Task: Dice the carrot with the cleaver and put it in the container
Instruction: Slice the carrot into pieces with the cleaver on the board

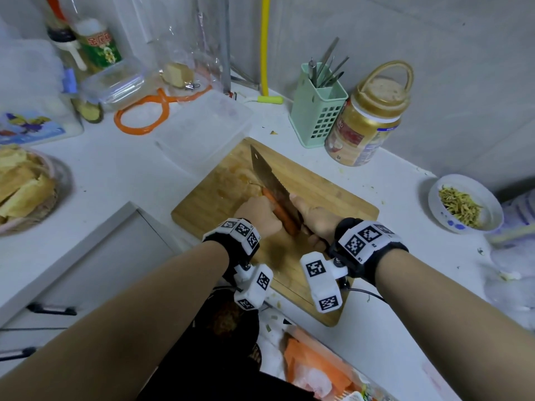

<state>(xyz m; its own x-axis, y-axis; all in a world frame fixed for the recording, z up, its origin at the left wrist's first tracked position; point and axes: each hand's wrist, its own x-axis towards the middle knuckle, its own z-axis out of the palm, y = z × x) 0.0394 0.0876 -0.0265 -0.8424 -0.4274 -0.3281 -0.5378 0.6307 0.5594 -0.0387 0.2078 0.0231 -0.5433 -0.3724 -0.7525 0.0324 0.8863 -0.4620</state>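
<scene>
head view, going from the left: a bowl of pale yellow strips [21, 186] sits at the counter's far left edge, and behind it stand bottles [86, 44] and a clear lidded box [115, 82], with an orange ring [142, 117] lying just in front of that box. nearer the middle, the clear plastic container [202, 131] rests on the white counter [115, 169], touching the far left corner of the wooden cutting board [333, 204]. my left hand [257, 212] is on the board with its fingers curled down over the carrot [282, 215], pinning it in place. the carrot lies lengthwise toward me, between my two hands. the cleaver [270, 180] stands on edge right along the carrot's right side, its blade pointing away from me. my right hand [315, 221] is wrapped tight around the cleaver's handle. both wrists wear black bands with white marker blocks. further right, a green utensil holder [315, 111] stands beside a gold-lidded jar [364, 125], and a white bowl of chopped greenish bits [463, 204] sits near the right edge.
</scene>
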